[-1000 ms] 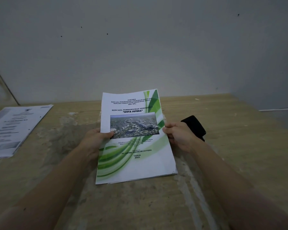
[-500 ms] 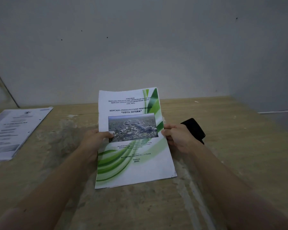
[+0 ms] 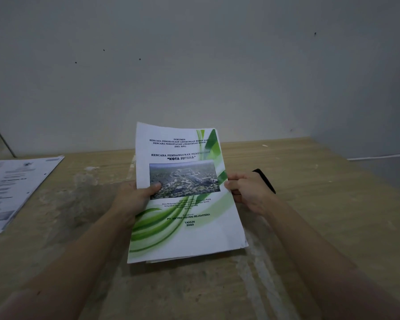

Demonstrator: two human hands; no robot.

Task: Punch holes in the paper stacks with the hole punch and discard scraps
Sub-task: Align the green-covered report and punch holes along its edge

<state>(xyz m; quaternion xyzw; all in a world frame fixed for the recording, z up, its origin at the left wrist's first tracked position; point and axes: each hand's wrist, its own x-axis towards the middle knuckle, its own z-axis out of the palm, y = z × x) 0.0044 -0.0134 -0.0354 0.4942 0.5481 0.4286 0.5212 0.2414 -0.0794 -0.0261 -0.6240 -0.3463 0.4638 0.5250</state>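
Note:
A paper stack (image 3: 185, 234) with a white and green cover and an aerial photo is held up over the wooden table (image 3: 333, 215), tilted, its lower edge near the tabletop. My left hand (image 3: 134, 199) grips its left edge, thumb on the cover. Its right edge is gripped by my right hand (image 3: 247, 190). A black object (image 3: 264, 180), likely the hole punch, lies on the table behind my right hand and is mostly hidden by it.
A second stack of printed pages (image 3: 14, 190) with punched holes along its right edge lies at the table's far left. A plain grey wall (image 3: 194, 65) rises behind the table, and the table's right edge (image 3: 367, 172) runs diagonally.
Both hands have raised the paper stack a little and tilted its top edge up toward the wall. The black object and the left stack have not moved.

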